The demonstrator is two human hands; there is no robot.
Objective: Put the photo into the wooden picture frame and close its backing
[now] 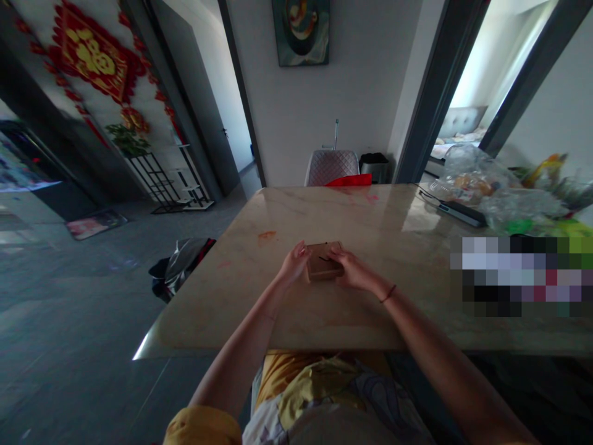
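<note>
Left hand (294,262), right hand (353,270) on one brown box (319,267), marble table (370,216).

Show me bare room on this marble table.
Free: the stretch between the small brown box, held by the left hand and right hand, and the red item at the far edge; also left of the box. Crowded: the marble table's right end, with plastic bags.

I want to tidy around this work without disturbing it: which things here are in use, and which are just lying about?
In use:
left hand and right hand, both on the sides of a small flat brown box

Just lying about:
clear plastic bags
dark flat device
red item at the far edge of the marble table
</note>
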